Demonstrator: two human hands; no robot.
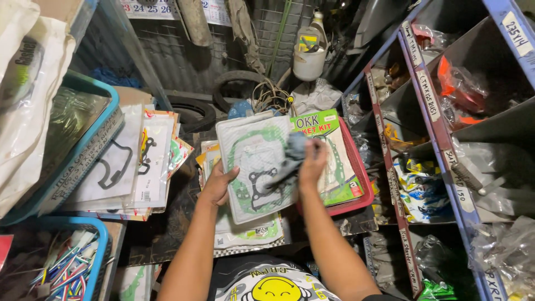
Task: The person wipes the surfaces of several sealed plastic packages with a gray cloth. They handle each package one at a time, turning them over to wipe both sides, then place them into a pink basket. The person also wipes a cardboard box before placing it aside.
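Observation:
My left hand [219,184] grips the lower left edge of a flat clear packet of green and black gaskets [251,153], holding it up facing me. My right hand [313,161] presses a crumpled grey-blue cloth [292,153] against the packet's right side. Behind the packet lies a second gasket packet with a green header card [329,145], resting in a red tray [356,167]. More gasket packets [245,231] lie stacked below the held one.
A blue tray [106,122] with plastic-wrapped packets sits at left, beside loose gasket packets [139,161]. A blue bin of small sticks [72,267] is at lower left. Metal shelves [440,134] with bagged parts stand at right. Tyres [195,111] and a white bottle [309,53] lie behind.

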